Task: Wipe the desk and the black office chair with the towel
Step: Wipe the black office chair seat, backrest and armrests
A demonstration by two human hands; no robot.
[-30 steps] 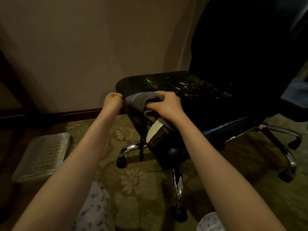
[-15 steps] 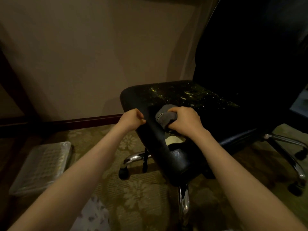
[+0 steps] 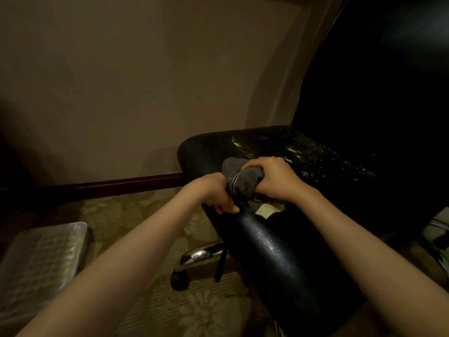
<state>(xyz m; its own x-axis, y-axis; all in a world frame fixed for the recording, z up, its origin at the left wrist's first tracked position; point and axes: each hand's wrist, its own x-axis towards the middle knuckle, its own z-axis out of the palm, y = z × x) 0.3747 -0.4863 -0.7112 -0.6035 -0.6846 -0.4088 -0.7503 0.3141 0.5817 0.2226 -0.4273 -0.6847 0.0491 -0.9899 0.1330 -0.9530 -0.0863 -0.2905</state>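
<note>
Far left, on the carpet (image 3: 136, 215): flat wrapped pack (image 3: 41, 259). It sits in the same place relative to the chair; only the view has shifted.

Left hand (image 3: 216, 193): a second ago it was a fist at the seat's left front corner, apart from the cloth. It has since slid along the front edge and now touches the towel. Its fingers are curled over the edge of the seat (image 3: 206, 147). I can't tell whether it also pinches the cloth.

Towel (image 3: 243, 178): a second ago it draped over the front edge, hanging down. Now it's bunched into a wad on top of the seat, just behind the front edge.

Right hand (image 3: 272, 181): fingers closed round the wad, pressing it down. It has moved with the towel from the edge onto the top.

My read is that the front-edge pass is done and the wipe is moving to the seat top, with the left hand bracing the black office chair (image 3: 376, 81) so it doesn't roll.

Just below the hands is a tear (image 3: 266, 210) showing pale padding, a likely snag point for the cloth. Right of the hands the seat is covered in yellowish flecks (image 3: 303, 152), either debris or flaking cover. That area looks untouched, as does the backrest.

The desk isn't in view.

I can read no brands, labels or text anywhere. The pack's wrap shows a grid pattern only.
</note>
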